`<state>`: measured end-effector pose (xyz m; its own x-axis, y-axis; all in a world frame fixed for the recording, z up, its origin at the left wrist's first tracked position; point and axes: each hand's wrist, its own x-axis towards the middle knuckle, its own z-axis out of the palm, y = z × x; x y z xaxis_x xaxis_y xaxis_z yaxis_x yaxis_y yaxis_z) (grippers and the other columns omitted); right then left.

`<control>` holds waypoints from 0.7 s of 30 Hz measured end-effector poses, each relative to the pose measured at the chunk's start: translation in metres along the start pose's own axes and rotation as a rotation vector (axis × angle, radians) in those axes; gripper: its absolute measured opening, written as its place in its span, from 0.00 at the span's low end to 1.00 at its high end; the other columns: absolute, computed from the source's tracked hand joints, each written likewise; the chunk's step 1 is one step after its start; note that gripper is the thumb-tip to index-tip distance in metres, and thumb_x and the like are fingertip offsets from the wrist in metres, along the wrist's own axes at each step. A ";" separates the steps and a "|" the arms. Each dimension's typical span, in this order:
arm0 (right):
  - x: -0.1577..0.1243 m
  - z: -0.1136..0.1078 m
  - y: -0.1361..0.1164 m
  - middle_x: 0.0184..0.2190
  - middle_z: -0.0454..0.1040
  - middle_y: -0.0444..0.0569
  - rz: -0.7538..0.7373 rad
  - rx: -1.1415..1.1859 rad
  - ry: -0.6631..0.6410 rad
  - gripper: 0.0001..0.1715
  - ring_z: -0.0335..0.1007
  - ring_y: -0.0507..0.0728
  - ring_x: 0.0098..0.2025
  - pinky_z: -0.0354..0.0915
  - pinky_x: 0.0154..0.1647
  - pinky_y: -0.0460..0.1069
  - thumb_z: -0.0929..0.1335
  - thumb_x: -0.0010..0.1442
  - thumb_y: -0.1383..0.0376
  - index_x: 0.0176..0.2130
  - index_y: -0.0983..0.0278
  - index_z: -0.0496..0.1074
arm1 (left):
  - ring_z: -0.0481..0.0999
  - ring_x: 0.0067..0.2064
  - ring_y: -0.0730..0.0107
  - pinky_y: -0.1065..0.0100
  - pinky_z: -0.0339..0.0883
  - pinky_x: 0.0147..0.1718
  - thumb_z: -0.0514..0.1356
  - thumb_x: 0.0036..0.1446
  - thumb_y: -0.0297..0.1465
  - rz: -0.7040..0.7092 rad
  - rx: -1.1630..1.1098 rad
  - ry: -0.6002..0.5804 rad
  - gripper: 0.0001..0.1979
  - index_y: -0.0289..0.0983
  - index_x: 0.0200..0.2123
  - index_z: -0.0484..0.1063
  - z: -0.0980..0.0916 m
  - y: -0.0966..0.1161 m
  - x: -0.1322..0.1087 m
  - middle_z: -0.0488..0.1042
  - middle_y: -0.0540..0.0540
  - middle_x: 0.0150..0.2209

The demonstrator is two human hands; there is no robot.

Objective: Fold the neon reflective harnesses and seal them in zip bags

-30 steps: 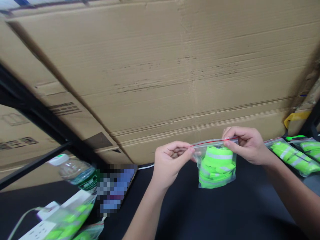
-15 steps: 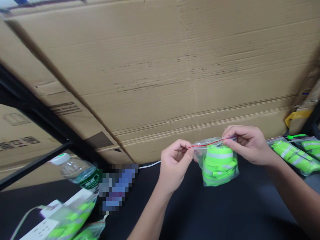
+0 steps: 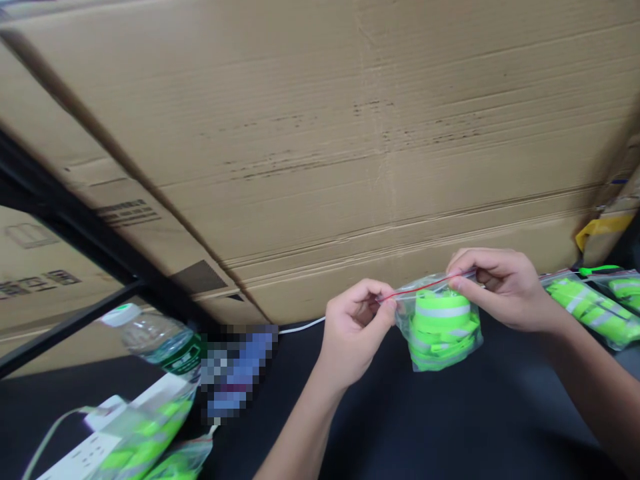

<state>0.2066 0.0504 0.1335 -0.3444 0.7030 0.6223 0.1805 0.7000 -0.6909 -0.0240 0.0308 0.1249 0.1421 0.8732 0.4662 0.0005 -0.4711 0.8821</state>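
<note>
A small clear zip bag [image 3: 440, 327] with a red seal line hangs above the dark table [image 3: 450, 427]. Inside it sits a rolled neon-green band with a grey reflective stripe. My left hand [image 3: 355, 330] pinches the left end of the seal between thumb and fingers. My right hand [image 3: 497, 287] pinches the right end of the same seal. Both hands are closed on the bag's top edge, and the bag is stretched between them.
A large cardboard box [image 3: 325, 153] stands right behind the hands. More bagged green bands [image 3: 590, 310] lie at the right edge and others [image 3: 145, 447] at the lower left. A water bottle [image 3: 155, 340] and a white power strip [image 3: 85, 457] lie at the left.
Both hands and the bag have drifted slightly right, and my left hand has slid closer along the seal toward the right hand. The grip on the bag is unchanged.
</note>
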 end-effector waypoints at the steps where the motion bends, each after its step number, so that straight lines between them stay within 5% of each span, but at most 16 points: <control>1: 0.000 0.000 -0.001 0.30 0.75 0.48 0.000 -0.003 0.003 0.08 0.70 0.53 0.30 0.65 0.28 0.47 0.69 0.64 0.61 0.34 0.61 0.74 | 0.72 0.25 0.73 0.72 0.69 0.27 0.67 0.56 0.33 0.007 -0.015 -0.008 0.08 0.34 0.30 0.75 0.000 0.000 0.000 0.74 0.48 0.24; 21: 0.000 0.003 -0.007 0.30 0.75 0.47 -0.058 -0.071 -0.052 0.06 0.70 0.53 0.31 0.66 0.31 0.49 0.68 0.65 0.64 0.34 0.61 0.73 | 0.70 0.30 0.72 0.71 0.64 0.28 0.65 0.59 0.28 0.132 0.039 0.004 0.03 0.36 0.31 0.78 0.002 -0.007 -0.005 0.73 0.47 0.29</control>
<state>0.2025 0.0451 0.1368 -0.4033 0.6546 0.6394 0.2229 0.7480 -0.6251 -0.0231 0.0295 0.1160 0.1391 0.8037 0.5785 0.0203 -0.5864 0.8098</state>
